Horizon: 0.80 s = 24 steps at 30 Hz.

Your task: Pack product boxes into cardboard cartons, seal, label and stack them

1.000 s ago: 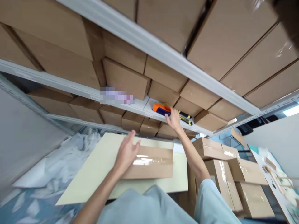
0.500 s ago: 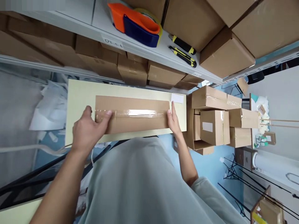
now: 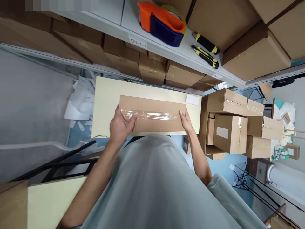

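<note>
A long cardboard box [image 3: 154, 125], with shiny clear tape running along its upper face, is over a pale yellow tabletop [image 3: 107, 89]. My left hand [image 3: 121, 124] grips its left end, thumb on top by the tape and the other fingers out of sight behind the edge. At the opposite end my right hand [image 3: 186, 121] clasps the box, its thumb on the upper face. A white paper slip [image 3: 192, 99] lies on the tabletop beyond my right hand.
On the shelf above sit an orange and blue tape dispenser [image 3: 164, 25] and two yellow-black utility knives [image 3: 205, 57]. Cardboard boxes [image 3: 230, 133] are stacked to the right. Crumpled white wrapping [image 3: 81, 98] lies left; another pale board [image 3: 54, 200] is at lower left.
My left hand has closed round the box's left end, and my right fingers now wrap its right end. The whole view has shifted, moving most things rightward in the picture.
</note>
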Tool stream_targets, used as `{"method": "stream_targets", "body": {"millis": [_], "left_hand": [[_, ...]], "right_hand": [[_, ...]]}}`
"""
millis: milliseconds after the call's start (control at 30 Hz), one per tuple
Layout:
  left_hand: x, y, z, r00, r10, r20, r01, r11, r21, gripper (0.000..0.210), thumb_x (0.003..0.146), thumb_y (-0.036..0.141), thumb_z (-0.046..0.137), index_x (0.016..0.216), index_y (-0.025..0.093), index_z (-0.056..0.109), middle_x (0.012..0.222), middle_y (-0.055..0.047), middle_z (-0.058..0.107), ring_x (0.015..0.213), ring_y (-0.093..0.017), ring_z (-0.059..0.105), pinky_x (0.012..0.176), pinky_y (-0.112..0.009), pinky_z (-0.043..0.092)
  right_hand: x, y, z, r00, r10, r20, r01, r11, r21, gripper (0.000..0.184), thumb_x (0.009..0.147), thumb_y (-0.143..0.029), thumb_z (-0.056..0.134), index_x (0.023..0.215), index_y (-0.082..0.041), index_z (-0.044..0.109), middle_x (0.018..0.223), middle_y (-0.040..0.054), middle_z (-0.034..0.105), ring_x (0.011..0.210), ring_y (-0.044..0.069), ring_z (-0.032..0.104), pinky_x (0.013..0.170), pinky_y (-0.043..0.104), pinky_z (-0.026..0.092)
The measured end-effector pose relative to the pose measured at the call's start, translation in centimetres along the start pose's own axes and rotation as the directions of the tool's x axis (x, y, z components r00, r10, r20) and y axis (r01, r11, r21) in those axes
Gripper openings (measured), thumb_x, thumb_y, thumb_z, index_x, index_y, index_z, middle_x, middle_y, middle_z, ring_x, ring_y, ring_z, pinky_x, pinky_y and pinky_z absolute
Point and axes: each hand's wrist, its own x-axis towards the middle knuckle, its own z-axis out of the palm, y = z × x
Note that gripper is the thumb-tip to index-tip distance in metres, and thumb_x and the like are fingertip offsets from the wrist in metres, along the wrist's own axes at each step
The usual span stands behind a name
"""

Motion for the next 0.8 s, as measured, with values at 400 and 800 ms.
{"method": "stream_targets", "body": {"millis": [400, 800], "left_hand": [[-0.5, 4.2, 2.8, 0.932, 0.357, -0.071, -0.349, 0.932, 0.099, 0.114, 0.105, 0.064, 0.057, 0.178, -0.012, 0.014, 0.189, -0.04, 0.003, 0.18, -0.049, -0.006, 0.144, -0.069, -0.004], [0.2, 4.5, 3.7, 0.928, 0.371, -0.033, -0.364, 0.922, 0.134, 0.122, 0.103, 0.084, 0.054, 0.18, -0.006, 0.022, 0.189, -0.04, 0.007, 0.179, -0.053, -0.005, 0.142, -0.076, -0.001]], "right_hand": [[-1.9, -6.4, 5.8, 0.977, -0.151, -0.151, 0.007, 0.73, -0.684, 0.1, 0.119, -0.064, 0.038, 0.185, 0.002, 0.003, 0.194, 0.0248, 0.003, 0.183, 0.038, -0.006, 0.147, 0.063, 0.012], [-0.6, -4.6, 6.4, 0.977, -0.153, -0.147, 0.028, 0.78, -0.625, 0.095, 0.12, -0.067, 0.033, 0.186, -0.003, 0.011, 0.194, 0.0225, 0.007, 0.184, 0.034, 0.0, 0.148, 0.061, 0.008]]}}
